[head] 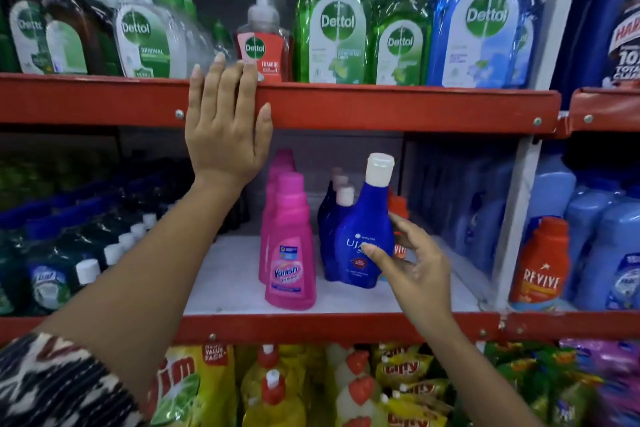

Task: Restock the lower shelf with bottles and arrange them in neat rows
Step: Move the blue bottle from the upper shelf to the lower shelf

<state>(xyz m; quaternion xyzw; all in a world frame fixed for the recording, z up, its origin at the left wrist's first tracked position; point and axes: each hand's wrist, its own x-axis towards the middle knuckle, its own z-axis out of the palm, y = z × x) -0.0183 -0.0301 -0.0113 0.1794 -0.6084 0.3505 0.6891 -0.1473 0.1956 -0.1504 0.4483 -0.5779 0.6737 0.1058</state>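
The blue bottle [363, 236] with a white cap stood at the front of a short row of like bottles on the white floor of the lower shelf [228, 281], tilted a little to the right, just right of a row of pink bottles [291, 246]. The right hand [412, 260] touched its label with thumb and fingertips, the fingers loosely spread and not closed around it, with an orange bottle [399, 208] just behind. The left hand [227, 128] lay flat and open against the red edge of the upper shelf [398, 107], holding nothing.
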